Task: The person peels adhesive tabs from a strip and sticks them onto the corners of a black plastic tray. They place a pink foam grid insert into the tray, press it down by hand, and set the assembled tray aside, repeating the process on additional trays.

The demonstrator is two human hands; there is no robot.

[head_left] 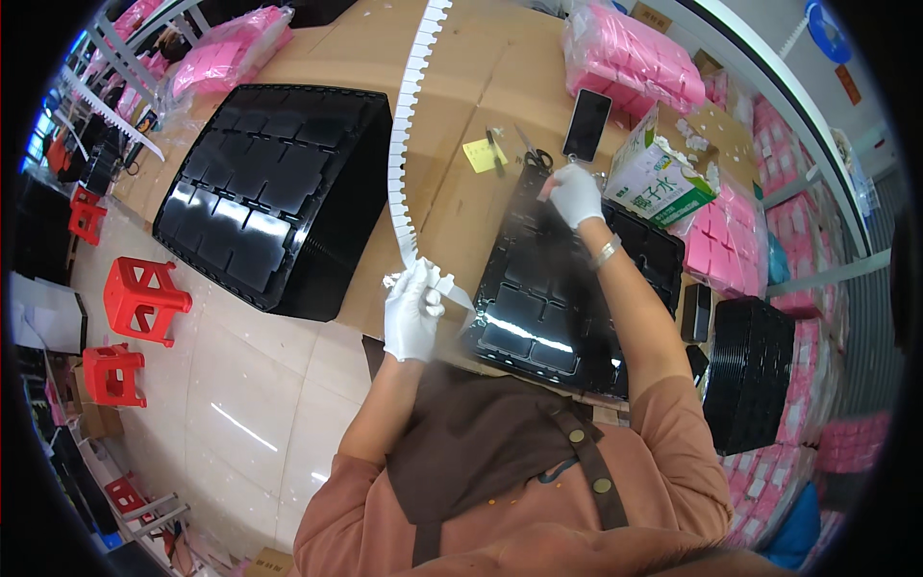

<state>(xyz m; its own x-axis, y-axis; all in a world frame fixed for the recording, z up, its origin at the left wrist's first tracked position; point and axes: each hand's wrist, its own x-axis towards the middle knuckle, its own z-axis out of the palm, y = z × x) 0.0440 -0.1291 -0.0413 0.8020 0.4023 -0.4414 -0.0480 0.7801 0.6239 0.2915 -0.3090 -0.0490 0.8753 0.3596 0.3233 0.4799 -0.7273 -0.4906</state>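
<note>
My left hand (411, 313), in a white glove, is closed around the lower end of a long white strip (397, 159) with a notched edge. That strip runs up past the top of the picture, and a short loose piece of it (454, 290) sticks out beside my fingers. My right hand (577, 197), also gloved, is above the far part of a glossy black moulded tray (524, 313) lying in front of me. Its fingers are curled together; what they hold, if anything, is too small to name. Scissors (541, 158) lie just beyond it, close to a dark-screened phone (587, 125).
A tall stack of black trays (250, 192) stands left on the cardboard-covered table (461, 77). A yellow note (479, 157) with a pen (495, 154), an open green-white carton (656, 183) and pink bagged goods (630, 58) lie beyond. Red stools (139, 298) stand on the floor.
</note>
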